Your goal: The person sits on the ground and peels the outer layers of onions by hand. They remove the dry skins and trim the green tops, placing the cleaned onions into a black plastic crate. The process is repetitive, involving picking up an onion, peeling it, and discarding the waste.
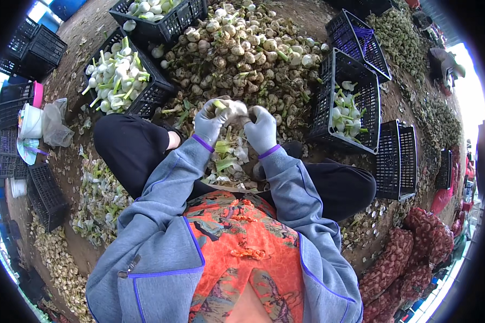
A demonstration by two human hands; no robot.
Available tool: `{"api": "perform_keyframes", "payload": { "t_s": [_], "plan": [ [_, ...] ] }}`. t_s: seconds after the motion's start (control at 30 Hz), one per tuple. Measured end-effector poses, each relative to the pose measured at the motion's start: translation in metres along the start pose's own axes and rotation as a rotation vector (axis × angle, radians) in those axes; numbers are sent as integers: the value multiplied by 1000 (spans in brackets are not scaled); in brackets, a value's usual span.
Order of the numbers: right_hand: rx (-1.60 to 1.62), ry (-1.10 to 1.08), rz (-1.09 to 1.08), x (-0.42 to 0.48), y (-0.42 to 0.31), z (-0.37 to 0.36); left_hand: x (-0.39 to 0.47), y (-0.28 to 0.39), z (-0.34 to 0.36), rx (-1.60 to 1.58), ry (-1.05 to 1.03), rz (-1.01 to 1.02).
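Both hands wear pale gloves with purple cuffs. My left hand (211, 120) grips a garlic bulb (235, 109) with a short green stem, in front of a heap of unpeeled garlic bulbs (242, 52). At the bulb's right side, the thumb and fingers of my right hand (261, 127) are pinched together; what lies between them is blurred. Peeled husks and leaves (228, 155) lie below the hands, between the crossed legs. To the left stands a black plastic crate (157, 91) heaped with clean white garlic; to the right, another black crate (327, 101) holds several clean bulbs.
Another crate of white garlic (169, 26) stands at the upper left. Black crates (396, 161) are at the right, one with purple material (363, 34) behind. Red mesh sacks (388, 258) lie at lower right. A husk pile (101, 198), a plastic bag (57, 123) and more crates (46, 196) are left.
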State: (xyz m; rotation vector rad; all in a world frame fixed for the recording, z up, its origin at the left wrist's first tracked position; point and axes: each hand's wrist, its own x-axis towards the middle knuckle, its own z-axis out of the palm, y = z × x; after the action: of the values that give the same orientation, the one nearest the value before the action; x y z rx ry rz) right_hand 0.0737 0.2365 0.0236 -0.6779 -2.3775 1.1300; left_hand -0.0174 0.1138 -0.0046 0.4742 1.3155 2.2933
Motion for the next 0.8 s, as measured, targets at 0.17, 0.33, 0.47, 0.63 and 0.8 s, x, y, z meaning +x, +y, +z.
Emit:
{"api": "perform_keyframes", "payload": {
  "t_s": [0.17, 0.33, 0.47, 0.63, 0.8],
  "plan": [
    [490, -69, 363, 8, 9, -14, 3, 4, -9, -16, -12, -2],
    [500, -56, 227, -4, -6, 7, -4, -2, 11, 248, 17, 194],
    [108, -54, 187, -5, -24, -5, -10, 0, 4, 444, -32, 81],
    [-2, 72, 47, -1, -6, 1, -7, 1, 1, 317, -179, 93],
    [-16, 114, 149, 6, -10, -8, -6, 17, -1, -197, -230, -236]
  ]
}}
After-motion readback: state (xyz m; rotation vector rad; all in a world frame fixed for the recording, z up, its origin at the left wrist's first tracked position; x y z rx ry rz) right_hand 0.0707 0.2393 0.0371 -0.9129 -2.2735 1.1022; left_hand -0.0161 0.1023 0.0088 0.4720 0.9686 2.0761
